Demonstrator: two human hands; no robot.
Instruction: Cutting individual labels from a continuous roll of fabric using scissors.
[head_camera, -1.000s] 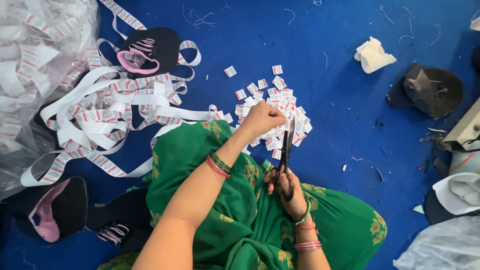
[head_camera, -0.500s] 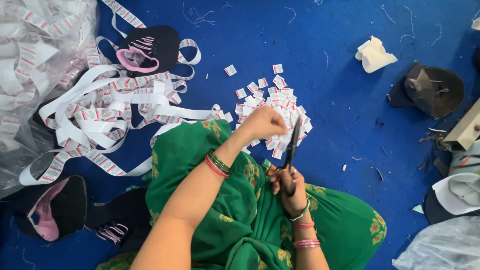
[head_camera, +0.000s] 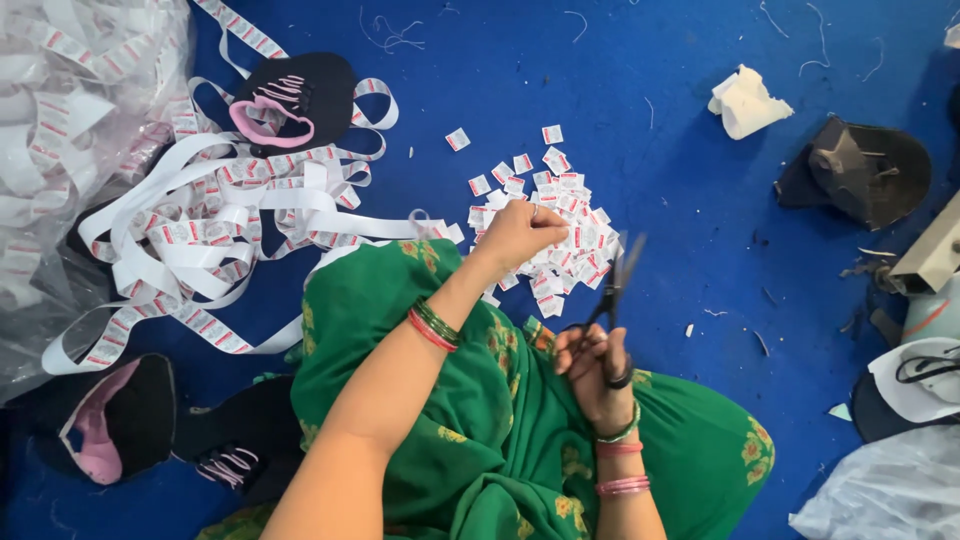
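I see left hand (head_camera: 522, 232) closed, pinching the label ribbon (head_camera: 215, 215) end over the pile of cut labels (head_camera: 560, 235) on the blue floor (head_camera: 660, 150), right hand (head_camera: 592, 368) gripping scissors (head_camera: 615, 285), blades open, above green-clad lap (head_camera: 500, 420)

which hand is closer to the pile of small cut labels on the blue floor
Left. The left hand rests at the edge of the pile of cut labels, touching it. The right hand holds scissors lower down, apart from the pile.
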